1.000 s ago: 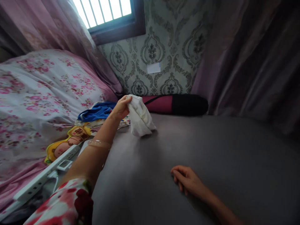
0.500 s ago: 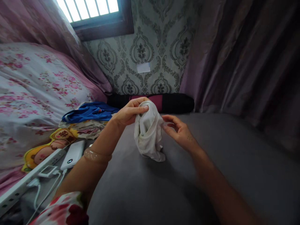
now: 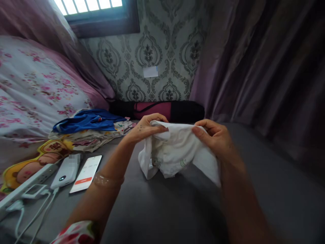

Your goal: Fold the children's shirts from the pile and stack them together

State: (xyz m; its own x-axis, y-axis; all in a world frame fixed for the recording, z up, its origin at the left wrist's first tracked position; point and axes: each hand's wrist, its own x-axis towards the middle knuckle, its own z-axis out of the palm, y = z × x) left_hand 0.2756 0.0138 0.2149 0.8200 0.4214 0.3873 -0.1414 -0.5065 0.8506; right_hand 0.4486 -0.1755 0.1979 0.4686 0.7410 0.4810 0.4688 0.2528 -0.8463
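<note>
A small white garment [image 3: 175, 154] hangs above the grey bed sheet [image 3: 162, 210], stretched between both my hands. My left hand [image 3: 146, 128] pinches its upper left edge with fingers closed. My right hand [image 3: 215, 137] grips its upper right edge, fingers curled round the cloth. The garment's lower part droops down and touches the sheet. A clear bangle [image 3: 108, 180] sits on my left wrist.
A blue garment [image 3: 86, 121] lies on a pile of folded clothes [image 3: 93, 139] to the left. A phone [image 3: 86, 174], a white power bank [image 3: 66, 171] and a power strip [image 3: 24, 183] lie at the left. A pink-and-black roll [image 3: 162, 111] lies by the wall. Purple curtains [image 3: 266, 67] hang on the right.
My right hand rose from the sheet and took the garment's right edge. Both hands pulled the cloth apart, spreading it wide. The view shifted left, showing the phone.
</note>
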